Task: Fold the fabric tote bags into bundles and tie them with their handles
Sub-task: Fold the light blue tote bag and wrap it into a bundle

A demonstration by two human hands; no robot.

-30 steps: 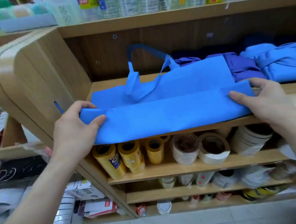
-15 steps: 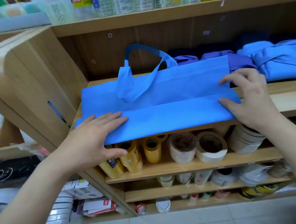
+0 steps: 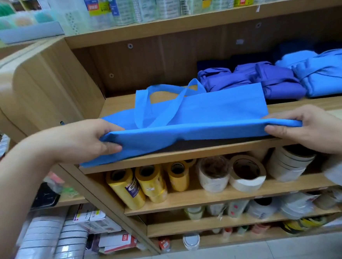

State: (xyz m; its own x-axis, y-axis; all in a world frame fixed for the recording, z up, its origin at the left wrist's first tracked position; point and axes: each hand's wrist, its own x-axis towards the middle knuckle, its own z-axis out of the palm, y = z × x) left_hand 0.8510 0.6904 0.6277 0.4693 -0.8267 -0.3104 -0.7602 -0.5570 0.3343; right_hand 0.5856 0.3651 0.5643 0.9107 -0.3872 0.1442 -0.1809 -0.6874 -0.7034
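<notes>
A bright blue fabric tote bag [image 3: 215, 108] lies flat on the wooden shelf [image 3: 188, 155], partly folded lengthwise. Its two handles [image 3: 156, 102] loop up over the left half of the bag. My left hand [image 3: 82, 141] pinches the left end of the folded near edge, thumb below and fingers on top. At the right end of the same edge, my right hand [image 3: 307, 128] pinches the fold the same way. Between my hands the fold is lifted off the shelf, and a dark gap shows underneath it.
Tied purple bundles [image 3: 264, 80] and light blue bundles [image 3: 324, 74] sit at the back right of the same shelf. Yellow rolls [image 3: 141, 184] and white tape rolls [image 3: 246, 172] fill the shelf below. The unit's curved wooden side panel [image 3: 34, 92] stands at the left.
Both hands went from pressing flat on the folded strip to pinching its ends. The near fold has been raised and carried toward the back of the shelf.
</notes>
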